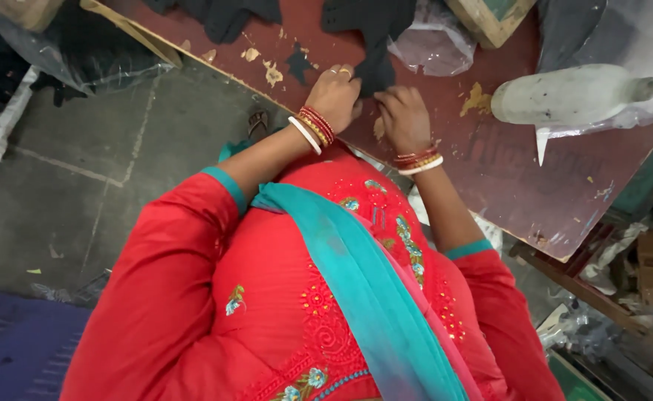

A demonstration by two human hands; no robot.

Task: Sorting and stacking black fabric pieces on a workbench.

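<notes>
A black cloth piece (375, 52) lies on a worn dark red table (520, 178). My left hand (334, 93), with rings and red and white bangles at the wrist, pinches the cloth's lower edge. Just to its right, my right hand (404, 115) has its fingers curled on the same lower tip of the cloth. The two hands are close together, almost touching. More black cloth (226, 16) lies further back on the table.
A dusty white plastic bottle (564, 93) lies on its side at the table's right. A clear plastic bag (430, 41) and a wooden block (490, 18) sit behind the hands. Grey concrete floor (66, 193) is at left, and clutter (638, 282) sits under the table's right edge.
</notes>
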